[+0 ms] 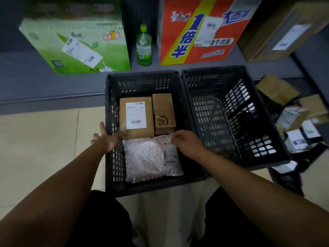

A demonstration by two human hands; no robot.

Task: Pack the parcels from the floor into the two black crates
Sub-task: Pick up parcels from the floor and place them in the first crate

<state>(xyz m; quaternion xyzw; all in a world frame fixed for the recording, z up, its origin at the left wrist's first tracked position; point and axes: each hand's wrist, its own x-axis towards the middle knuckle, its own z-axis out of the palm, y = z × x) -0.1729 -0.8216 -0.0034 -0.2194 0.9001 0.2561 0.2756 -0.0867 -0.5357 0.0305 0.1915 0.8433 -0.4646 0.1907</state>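
Pink mailer (151, 157) in L crate (142, 76): R hand (185, 142) fingers pinch its corner; L hand (105, 139) fingers splayed.

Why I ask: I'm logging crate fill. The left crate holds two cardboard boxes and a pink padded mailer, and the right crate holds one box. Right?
Not quite: in the head view the right crate holds no box; it is bare inside. The left crate does hold the labelled box, the SF box and the pink padded mailer.

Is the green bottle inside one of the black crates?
No, the green bottle stands on the grey ledge between the green box and the orange box.
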